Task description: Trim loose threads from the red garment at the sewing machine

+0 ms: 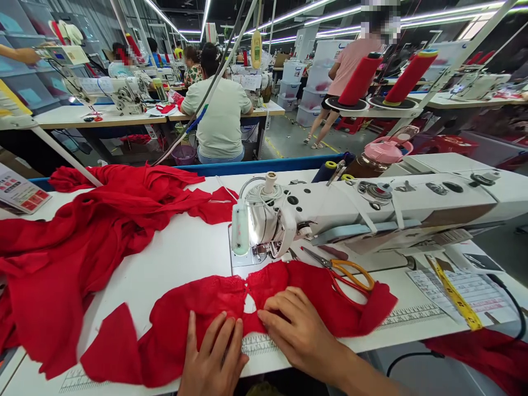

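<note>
A red fabric garment piece (177, 313) lies across the front of the sewing table, with a small opening near its middle. My left hand (214, 352) rests flat on it just left of that opening, fingers spread. On the right side of the opening, my right hand (295, 330) pinches the cloth's edge between thumb and fingertips. Just behind the cloth stands the white sewing machine (330, 203), its lit needle area above the fabric's back edge. Orange-handled scissors (344, 272) lie partly on the cloth's right part.
A heap of red fabric (94, 231) covers the table's left. On the right are a yellow tape measure (456, 297), written papers (490, 297) and a pink-lidded jar (381, 154). Red thread cones (361, 80) stand behind the machine. A seated person (220, 110) works ahead; another person (350, 69) stands farther right.
</note>
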The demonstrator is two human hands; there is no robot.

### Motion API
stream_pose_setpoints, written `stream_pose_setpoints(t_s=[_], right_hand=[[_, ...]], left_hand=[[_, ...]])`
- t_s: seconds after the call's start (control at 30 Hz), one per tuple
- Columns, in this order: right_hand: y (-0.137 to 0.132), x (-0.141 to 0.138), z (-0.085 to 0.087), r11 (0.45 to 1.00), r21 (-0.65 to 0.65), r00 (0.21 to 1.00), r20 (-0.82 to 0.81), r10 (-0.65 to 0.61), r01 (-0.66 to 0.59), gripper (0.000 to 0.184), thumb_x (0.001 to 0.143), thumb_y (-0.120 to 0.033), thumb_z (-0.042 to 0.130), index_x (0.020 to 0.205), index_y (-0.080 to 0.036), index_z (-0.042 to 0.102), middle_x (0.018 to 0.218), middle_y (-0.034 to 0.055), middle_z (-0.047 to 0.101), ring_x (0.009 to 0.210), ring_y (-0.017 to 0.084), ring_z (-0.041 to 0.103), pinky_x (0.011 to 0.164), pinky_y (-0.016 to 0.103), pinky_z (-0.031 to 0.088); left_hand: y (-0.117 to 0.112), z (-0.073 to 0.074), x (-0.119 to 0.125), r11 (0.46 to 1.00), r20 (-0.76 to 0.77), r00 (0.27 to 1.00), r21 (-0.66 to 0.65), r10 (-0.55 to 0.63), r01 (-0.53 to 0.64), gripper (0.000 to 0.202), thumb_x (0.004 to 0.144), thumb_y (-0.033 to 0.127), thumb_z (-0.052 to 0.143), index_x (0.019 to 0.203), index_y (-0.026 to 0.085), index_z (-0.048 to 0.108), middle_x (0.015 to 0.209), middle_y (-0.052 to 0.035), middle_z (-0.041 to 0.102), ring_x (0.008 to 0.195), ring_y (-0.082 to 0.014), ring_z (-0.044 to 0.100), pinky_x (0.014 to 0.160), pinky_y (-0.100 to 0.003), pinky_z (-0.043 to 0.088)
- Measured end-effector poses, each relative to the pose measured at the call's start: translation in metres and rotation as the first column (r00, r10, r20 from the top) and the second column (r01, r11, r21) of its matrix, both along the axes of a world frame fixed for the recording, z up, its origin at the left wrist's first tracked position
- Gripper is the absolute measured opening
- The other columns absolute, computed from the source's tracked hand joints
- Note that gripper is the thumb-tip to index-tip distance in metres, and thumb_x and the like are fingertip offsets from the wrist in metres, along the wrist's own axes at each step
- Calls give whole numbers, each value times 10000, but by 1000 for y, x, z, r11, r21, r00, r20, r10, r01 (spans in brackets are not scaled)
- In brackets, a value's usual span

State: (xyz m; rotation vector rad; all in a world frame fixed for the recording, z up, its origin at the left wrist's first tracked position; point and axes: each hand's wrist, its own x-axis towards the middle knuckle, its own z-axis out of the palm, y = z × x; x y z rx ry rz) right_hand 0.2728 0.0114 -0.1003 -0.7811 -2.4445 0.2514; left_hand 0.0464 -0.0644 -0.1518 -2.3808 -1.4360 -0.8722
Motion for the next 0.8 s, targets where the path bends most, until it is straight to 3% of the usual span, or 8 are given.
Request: stream_pose_setpoints(t_s=[0.13, 0.23, 0.4, 0.5, 0.67, 0.8], right_hand=[[-5, 7, 5, 998, 1, 998, -16, -56, 56, 215, 964, -55, 495, 1098, -146, 637, 955, 64, 645, 879, 185, 536, 865, 369, 380], [-5, 8, 5, 998, -7, 998, -15, -55, 54, 229, 978, -71, 487, 1130, -152, 637, 995, 64, 662, 918, 189, 550, 889, 364, 378], [-8, 8, -7, 998, 4, 997, 43, -62, 62, 231, 1008, -121, 480, 1178, -162, 630, 1090, 46, 692, 1004, 201, 568, 936, 362, 357], [-10, 9, -8, 995, -31, 993, 70, -97, 99, 235, 1012, -140, 490, 1197, -179, 629, 1097, 45, 696, 995, 209, 570, 904, 358, 368], [-7, 2, -2, 997, -43, 995, 71, -66, 69, 268, 1026, -138, 456, 1234, -183, 619, 1158, 56, 695, 1056, 204, 580, 972, 368, 347], [-4, -2, -10, 993, 8, 990, 81, -115, 115, 270, 1021, -148, 474, 1243, -193, 622, 1147, 46, 707, 1037, 214, 580, 927, 366, 354]], left_hand=[[4, 4, 6, 1000, 105, 994, 21, 20, -22, 264, 983, 304, 582, 1122, 160, 753, 1028, -72, 772, 1015, -241, 639, 1214, -508, 245], [10, 7, 5, 998, 88, 994, 14, -57, 56, 264, 976, 240, 594, 1180, 144, 732, 1085, -82, 753, 1063, -219, 635, 1198, -419, 294], [13, 0, -5, 987, -62, 986, -49, -155, 152, 322, 985, 268, 586, 1257, 123, 683, 1246, -109, 711, 1259, -284, 574, 1254, -559, 136], [12, -5, -13, 983, -192, 965, -70, -179, 168, 384, 954, 204, 616, 1334, 148, 634, 1315, -104, 678, 1296, -279, 553, 1257, -578, 86], [10, -10, -17, 991, -234, 964, -66, -127, 114, 476, 921, 239, 651, 1391, 195, 593, 1353, -161, 629, 1320, -324, 529, 1228, -627, 124], [7, -11, -19, 994, -270, 958, -60, -101, 88, 542, 887, 226, 671, 1420, 247, 573, 1375, -132, 612, 1313, -361, 513, 1214, -662, 77]])
